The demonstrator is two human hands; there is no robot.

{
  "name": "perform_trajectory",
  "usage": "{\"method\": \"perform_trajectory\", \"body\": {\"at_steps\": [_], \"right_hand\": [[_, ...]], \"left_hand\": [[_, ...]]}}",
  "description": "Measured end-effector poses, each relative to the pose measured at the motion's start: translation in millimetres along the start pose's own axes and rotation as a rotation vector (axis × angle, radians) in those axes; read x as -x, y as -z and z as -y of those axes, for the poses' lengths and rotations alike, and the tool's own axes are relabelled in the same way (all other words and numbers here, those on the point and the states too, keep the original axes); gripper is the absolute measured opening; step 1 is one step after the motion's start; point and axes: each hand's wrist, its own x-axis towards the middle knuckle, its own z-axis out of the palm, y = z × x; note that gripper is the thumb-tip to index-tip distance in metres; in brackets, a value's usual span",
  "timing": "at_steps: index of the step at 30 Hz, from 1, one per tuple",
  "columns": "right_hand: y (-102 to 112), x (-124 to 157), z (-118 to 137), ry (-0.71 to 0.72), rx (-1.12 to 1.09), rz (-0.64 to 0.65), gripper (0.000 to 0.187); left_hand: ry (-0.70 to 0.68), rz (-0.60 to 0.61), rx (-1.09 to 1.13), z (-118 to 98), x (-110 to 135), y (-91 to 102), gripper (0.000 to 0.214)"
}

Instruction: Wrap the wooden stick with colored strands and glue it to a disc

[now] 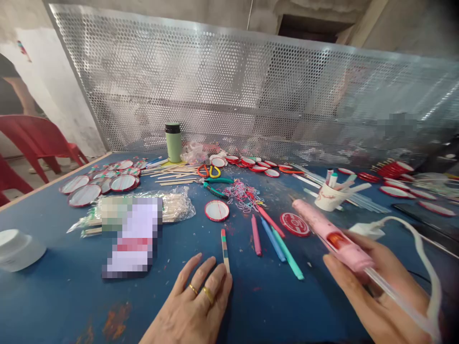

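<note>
A pink hot glue gun [332, 234] is gripped in my right hand [387, 282], its nozzle pointing up and left. A clear glue stick [398, 298] sticks out of its rear end. On the blue table, my left hand [201, 301] lies palm down, its fingertips at the near end of a wooden craft stick [224, 251] with green, red and dark bands. The fingers hide that end. Beyond the stick lies a round white disc with a red rim [216, 210]. Pink, blue and mint marker pens [274, 241] lie between my hands, near a red patterned disc [294, 224].
Left are red-rimmed discs [84, 195], a bag of sticks [175, 205], a blurred phone-like object [134, 243] and a white bowl [17, 251]. Pliers [215, 190], tangled string [245, 193], a green bottle [174, 145] and a cup of pens [330, 197] stand farther back, before a perforated metal panel [229, 86].
</note>
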Motion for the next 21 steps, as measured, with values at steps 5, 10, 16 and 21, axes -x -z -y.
{"method": "perform_trajectory", "body": {"at_steps": [5,10,16,21], "right_hand": [[-5,-3,12,-0.026,-0.14,0.221,0.044],[-11,-6,14,-0.053,-0.231,0.43,0.041],[-13,-4,15,-0.094,-0.347,0.671,0.046],[-12,-3,14,-0.083,-0.344,0.779,0.046]], "left_hand": [[0.017,0.039,0.051,0,2,1.8,0.081],[-0.044,0.068,-0.005,3,-5,11.9,0.075],[-0.102,0.106,-0.042,7,-14,27.3,0.06],[-0.09,0.104,-0.053,8,-15,29.6,0.049]]}}
